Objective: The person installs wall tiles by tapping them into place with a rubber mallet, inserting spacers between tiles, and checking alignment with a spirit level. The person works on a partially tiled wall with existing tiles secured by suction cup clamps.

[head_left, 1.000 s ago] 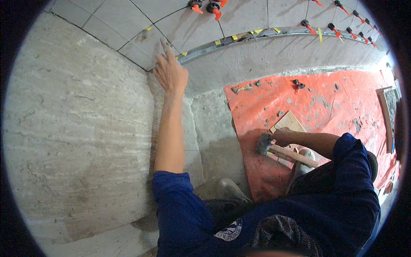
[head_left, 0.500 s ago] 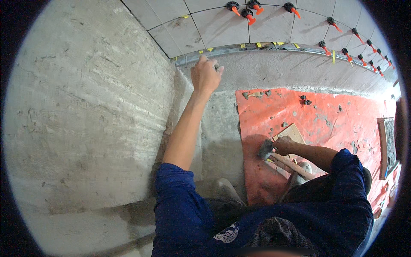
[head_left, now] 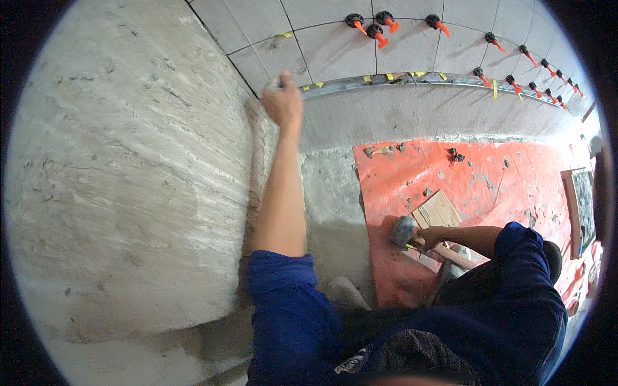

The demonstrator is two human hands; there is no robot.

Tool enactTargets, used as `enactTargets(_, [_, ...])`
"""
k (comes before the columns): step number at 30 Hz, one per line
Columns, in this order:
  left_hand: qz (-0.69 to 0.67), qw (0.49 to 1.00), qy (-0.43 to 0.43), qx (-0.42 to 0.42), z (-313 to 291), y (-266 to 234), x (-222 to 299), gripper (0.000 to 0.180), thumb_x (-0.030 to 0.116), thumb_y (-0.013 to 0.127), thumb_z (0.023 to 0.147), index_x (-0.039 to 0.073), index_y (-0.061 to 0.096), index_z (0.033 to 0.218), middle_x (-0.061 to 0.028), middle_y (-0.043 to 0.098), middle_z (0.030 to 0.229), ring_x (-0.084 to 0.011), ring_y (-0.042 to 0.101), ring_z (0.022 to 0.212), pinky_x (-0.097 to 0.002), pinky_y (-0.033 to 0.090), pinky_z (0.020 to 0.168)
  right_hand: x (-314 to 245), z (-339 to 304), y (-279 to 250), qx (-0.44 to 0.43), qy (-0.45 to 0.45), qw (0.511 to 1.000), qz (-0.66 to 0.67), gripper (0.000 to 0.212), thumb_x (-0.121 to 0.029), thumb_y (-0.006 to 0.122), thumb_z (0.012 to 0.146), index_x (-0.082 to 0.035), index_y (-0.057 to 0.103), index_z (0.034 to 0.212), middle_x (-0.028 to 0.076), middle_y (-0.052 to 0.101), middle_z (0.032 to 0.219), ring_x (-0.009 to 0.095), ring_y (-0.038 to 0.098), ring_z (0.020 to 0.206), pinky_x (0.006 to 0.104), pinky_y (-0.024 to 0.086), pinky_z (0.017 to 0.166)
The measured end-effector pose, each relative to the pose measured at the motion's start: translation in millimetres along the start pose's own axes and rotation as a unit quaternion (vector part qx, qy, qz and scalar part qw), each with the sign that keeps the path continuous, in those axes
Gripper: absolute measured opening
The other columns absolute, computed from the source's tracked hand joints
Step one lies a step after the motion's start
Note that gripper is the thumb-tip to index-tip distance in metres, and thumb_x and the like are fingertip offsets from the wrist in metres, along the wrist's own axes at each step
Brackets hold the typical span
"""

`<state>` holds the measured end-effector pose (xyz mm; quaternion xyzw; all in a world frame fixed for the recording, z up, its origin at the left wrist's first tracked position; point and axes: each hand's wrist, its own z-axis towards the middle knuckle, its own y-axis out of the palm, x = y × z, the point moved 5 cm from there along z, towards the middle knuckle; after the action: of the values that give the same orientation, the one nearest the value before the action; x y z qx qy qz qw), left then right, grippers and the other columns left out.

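Observation:
My left hand is raised to the lower edge of the tiled wall, by the corner tile. Its fingers are curled closed, and what they hold, if anything, I cannot make out. Low on the right, my right hand is wrapped round the wooden handle of a mallet, close under its dark grey head. A light wooden board lies just beyond that hand. Large grey tiles cover the wall ahead, with a metal strip along their lower edge and small yellow wedges tucked there.
Black levelling clips with orange handles stick out from the tile joints. A red sheet, dotted with mortar crumbs, covers the floor at right. Rough bare wall rises at left. A framed dark panel lies at far right.
My left hand has moved left along the tiles' lower edge to the corner. My right hand has come down slightly onto the mallet's handle. The view has shifted a little.

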<state>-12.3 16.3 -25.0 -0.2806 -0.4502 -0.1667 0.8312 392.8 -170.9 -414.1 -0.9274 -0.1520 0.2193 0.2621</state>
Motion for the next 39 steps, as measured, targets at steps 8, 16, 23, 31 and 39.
enactTargets(8, [-0.15, 0.969, 0.173, -0.09, -36, 46, 78, 0.039, 0.03, 0.056, 0.091, -0.006, 0.067, 0.08, -0.0175, 0.067, 0.072, -0.0375, 0.064, 0.071, -0.045, 0.048, 0.068, -38, -25, -94, -0.056, 0.078, 0.993, -0.073, 0.042, -0.045, 0.058, 0.085, -0.004, 0.065, 0.09, 0.012, 0.065, 0.074, 0.024, 0.065, 0.064, 0.0396, 0.051, 0.052])
enactTargets(16, [-0.253, 0.924, 0.054, -0.283, -59, 50, 85, 0.017, 0.013, 0.064, 0.084, -0.003, 0.068, 0.08, -0.0168, 0.067, 0.071, -0.0284, 0.064, 0.062, -0.0388, 0.047, 0.059, -49, -115, -198, -0.008, 0.035, 0.96, -0.279, 0.037, -0.031, 0.071, 0.071, -0.012, 0.067, 0.101, 0.01, 0.069, 0.09, 0.028, 0.067, 0.079, 0.0422, 0.053, 0.067])
enactTargets(23, [-0.117, 0.924, 0.204, -0.303, -115, 83, 86, 0.044, 0.033, 0.059, 0.089, -0.004, 0.06, 0.067, -0.0128, 0.051, 0.054, -0.0201, 0.046, 0.051, -0.0387, 0.039, 0.053, 44, -109, -150, 0.26, 0.042, 0.965, 0.017, 0.027, -0.021, 0.07, 0.063, -0.005, 0.067, 0.085, 0.016, 0.067, 0.077, 0.034, 0.066, 0.073, 0.0437, 0.052, 0.066])
enactTargets(31, [-0.008, 0.886, 0.021, -0.463, -255, 189, 6, 0.045, 0.035, 0.049, 0.095, -0.001, 0.06, 0.071, -0.0116, 0.056, 0.058, -0.0195, 0.057, 0.055, -0.0383, 0.043, 0.052, 142, -72, -121, 0.374, 0.033, 0.909, 0.181, 0.024, -0.016, 0.064, 0.076, -0.007, 0.063, 0.099, 0.021, 0.066, 0.081, 0.041, 0.065, 0.08, 0.0478, 0.051, 0.065])
enactTargets(39, [-0.066, 0.856, -0.261, -0.441, -330, 234, -48, 0.031, 0.022, 0.06, 0.092, 0.0, 0.06, 0.07, -0.0035, 0.061, 0.064, -0.013, 0.063, 0.057, -0.0281, 0.049, 0.048, 180, -62, -145, 0.341, -0.141, 0.91, 0.187, 0.031, -0.022, 0.063, 0.081, -0.004, 0.059, 0.105, 0.022, 0.063, 0.1, 0.041, 0.061, 0.088, 0.0474, 0.05, 0.072])
